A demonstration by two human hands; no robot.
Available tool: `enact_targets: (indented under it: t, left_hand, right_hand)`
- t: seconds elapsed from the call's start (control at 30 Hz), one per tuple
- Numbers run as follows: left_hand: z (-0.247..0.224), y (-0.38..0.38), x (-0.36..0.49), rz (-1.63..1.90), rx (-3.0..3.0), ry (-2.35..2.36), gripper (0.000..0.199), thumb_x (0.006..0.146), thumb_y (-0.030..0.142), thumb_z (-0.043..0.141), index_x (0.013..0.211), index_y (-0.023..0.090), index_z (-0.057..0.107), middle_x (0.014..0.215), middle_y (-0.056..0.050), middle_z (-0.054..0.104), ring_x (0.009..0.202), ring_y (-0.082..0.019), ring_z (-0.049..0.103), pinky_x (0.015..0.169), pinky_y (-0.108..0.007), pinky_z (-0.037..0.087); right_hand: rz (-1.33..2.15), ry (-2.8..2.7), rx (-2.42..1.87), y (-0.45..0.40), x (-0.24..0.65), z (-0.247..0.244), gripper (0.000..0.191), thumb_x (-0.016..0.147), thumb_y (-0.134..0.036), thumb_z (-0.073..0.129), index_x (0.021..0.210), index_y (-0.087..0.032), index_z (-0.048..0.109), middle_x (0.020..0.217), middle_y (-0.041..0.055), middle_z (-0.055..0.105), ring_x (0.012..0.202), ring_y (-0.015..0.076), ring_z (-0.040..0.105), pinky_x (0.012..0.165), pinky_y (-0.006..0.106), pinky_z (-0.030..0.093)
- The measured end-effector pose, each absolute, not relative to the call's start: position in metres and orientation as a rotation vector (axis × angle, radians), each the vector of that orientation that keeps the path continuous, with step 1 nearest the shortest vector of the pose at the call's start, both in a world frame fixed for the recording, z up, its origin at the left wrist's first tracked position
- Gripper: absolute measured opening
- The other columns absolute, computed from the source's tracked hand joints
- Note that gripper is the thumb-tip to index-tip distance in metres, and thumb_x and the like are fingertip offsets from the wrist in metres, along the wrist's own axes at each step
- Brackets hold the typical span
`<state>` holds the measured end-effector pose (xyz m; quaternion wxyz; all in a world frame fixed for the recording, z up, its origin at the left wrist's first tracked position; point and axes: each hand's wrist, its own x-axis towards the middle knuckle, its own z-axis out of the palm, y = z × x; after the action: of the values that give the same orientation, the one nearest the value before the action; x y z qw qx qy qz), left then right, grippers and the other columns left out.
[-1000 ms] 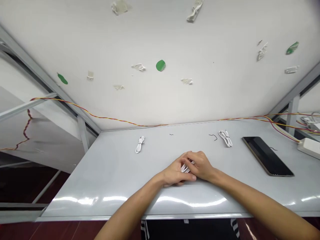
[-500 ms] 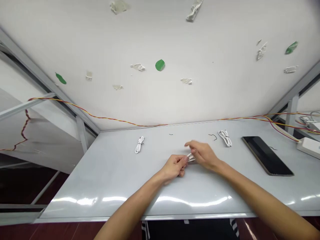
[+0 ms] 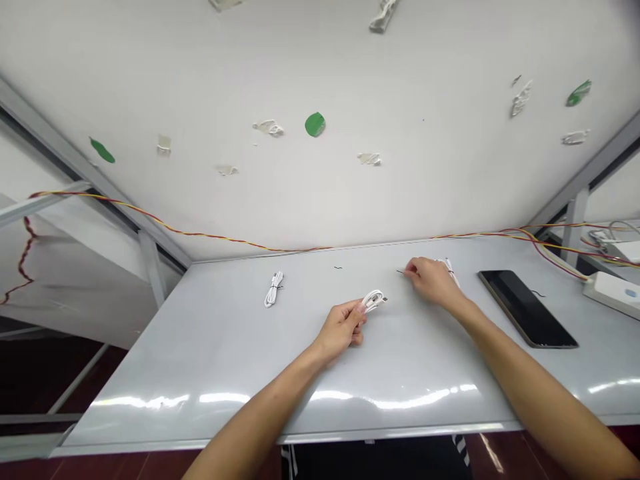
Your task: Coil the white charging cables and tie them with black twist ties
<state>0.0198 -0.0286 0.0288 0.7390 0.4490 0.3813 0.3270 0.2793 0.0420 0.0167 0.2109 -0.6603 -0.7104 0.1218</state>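
My left hand (image 3: 345, 325) is closed on a folded white cable (image 3: 373, 300), whose plug ends point right. To the right, my right hand (image 3: 429, 279) pinches a short black tie (image 3: 401, 271) at the tabletop. Partly hidden behind that hand is a bundled white cable (image 3: 451, 272). Another white cable bundle (image 3: 273, 290), bound with a black tie, lies at the left. A small black tie (image 3: 338, 268) rests near the back edge.
A black phone (image 3: 526, 308) lies on the grey table (image 3: 210, 360) at the right, with another tie beside it. A white power strip (image 3: 613, 293) is farther right. Red and yellow wires run along the white wall (image 3: 400, 80).
My right hand has left the held cable and moved right and back to the black tie. My left hand keeps the cable, whose looped end and plugs now show.
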Motion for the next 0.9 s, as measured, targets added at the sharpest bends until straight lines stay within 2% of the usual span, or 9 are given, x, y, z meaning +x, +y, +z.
enact_targets:
  t: [0.1,0.17,0.27,0.4,0.53,0.63,0.7,0.8,0.9]
  left_hand:
    - [0.03,-0.029,0.02,0.718,0.918,0.811,0.074,0.081,0.055,0.069,0.14,0.017,0.045,0.071,0.005,0.035,0.055,-0.006,0.024,0.049,-0.02,0.019]
    - [0.03,-0.029,0.02,0.737,0.878,0.814,0.087,0.079,0.054,0.072,0.149,0.02,0.033,0.071,0.005,0.038,0.056,-0.007,0.028,0.049,-0.02,0.02]
    - [0.028,-0.029,0.02,0.747,0.865,0.778,0.078,0.079,0.053,0.072,0.143,0.02,0.041,0.072,0.004,0.042,0.055,-0.006,0.025,0.049,-0.019,0.02]
    - [0.027,-0.027,0.02,0.774,0.912,0.757,0.05,0.082,0.053,0.069,0.114,0.015,0.061,0.074,0.002,0.047,0.053,-0.004,0.021,0.047,-0.019,0.018]
    - [0.024,-0.025,0.021,0.865,0.941,0.816,0.046,0.079,0.057,0.069,0.082,0.012,0.061,0.066,0.004,0.039,0.052,-0.004,0.022,0.047,-0.019,0.017]
    - [0.022,-0.023,0.021,0.94,0.931,0.857,0.047,0.077,0.057,0.071,0.077,0.012,0.058,0.064,0.006,0.032,0.053,-0.004,0.021,0.046,-0.019,0.017]
    - [0.022,-0.021,0.02,0.987,0.893,0.881,0.046,0.076,0.056,0.072,0.076,0.013,0.056,0.065,0.006,0.031,0.053,-0.004,0.019,0.046,-0.019,0.016]
    - [0.022,-0.019,0.018,1.035,0.83,0.901,0.046,0.075,0.055,0.074,0.074,0.014,0.051,0.066,0.006,0.033,0.053,-0.004,0.018,0.046,-0.018,0.015]
    - [0.021,-0.019,0.017,1.027,0.816,0.9,0.046,0.076,0.054,0.073,0.073,0.015,0.049,0.067,0.005,0.034,0.053,-0.004,0.019,0.046,-0.018,0.015]
  right_hand:
    - [0.957,-1.663,-1.443,0.027,0.244,0.024,0.025,0.081,-0.044,0.062,0.081,-0.019,0.066,0.073,0.0044,0.069,0.058,0.0172,0.059,0.06,0.032,0.046]
    - [1.293,-1.436,-1.268,0.014,0.222,0.025,0.027,0.073,-0.045,0.071,0.08,-0.019,0.068,0.071,0.0025,0.068,0.056,0.0159,0.059,0.058,0.031,0.048]
    - [1.569,-1.243,-1.123,-0.002,0.201,0.024,0.021,0.065,-0.033,0.077,0.08,-0.019,0.071,0.069,0.0002,0.068,0.059,0.0149,0.059,0.062,0.03,0.049]
    - [1.693,-1.227,-0.979,-0.009,0.195,0.023,0.02,0.065,-0.026,0.078,0.081,-0.018,0.069,0.075,0.0004,0.069,0.068,0.0146,0.061,0.072,0.03,0.05]
    - [1.698,-1.19,-0.977,-0.008,0.196,0.025,0.035,0.065,-0.033,0.082,0.091,-0.02,0.062,0.077,0.0004,0.07,0.07,0.0156,0.064,0.074,0.033,0.052]
    - [1.618,-1.279,-1.027,-0.009,0.195,0.026,0.04,0.069,-0.04,0.079,0.098,-0.021,0.059,0.082,0.0028,0.072,0.076,0.0194,0.068,0.08,0.038,0.054]
    - [1.364,-1.401,-1.124,-0.011,0.194,0.025,0.037,0.076,-0.043,0.074,0.101,-0.021,0.059,0.086,0.0053,0.072,0.079,0.022,0.068,0.078,0.039,0.054]
    - [0.786,-1.621,-1.215,-0.016,0.195,0.021,0.024,0.085,-0.04,0.064,0.102,-0.024,0.061,0.092,0.0078,0.071,0.078,0.0225,0.066,0.075,0.038,0.054]
    - [0.498,-1.965,-1.102,-0.019,0.195,0.018,0.018,0.092,-0.032,0.056,0.105,-0.026,0.066,0.101,0.0083,0.072,0.084,0.0229,0.065,0.076,0.038,0.052]
